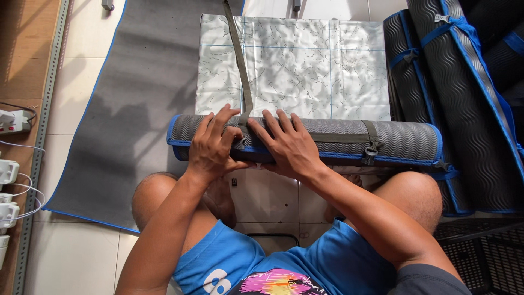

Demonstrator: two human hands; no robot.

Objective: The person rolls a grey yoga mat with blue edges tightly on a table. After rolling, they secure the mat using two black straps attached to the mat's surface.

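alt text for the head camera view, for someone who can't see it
Seen from above, a seated person's left hand and right hand press on a rolled grey foam mat with blue edging, at an olive strap crossing it. Beyond lies a silver sheet on a flat grey mat; more rolled mats are stacked at right.

Pale tiled floor [82, 87] in dappled sunlight, with what may be a wooden shelf [22, 60] at left.

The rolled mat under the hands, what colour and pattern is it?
Grey with a wavy ribbed pattern and blue edging; the rolled mat shows in the head view.
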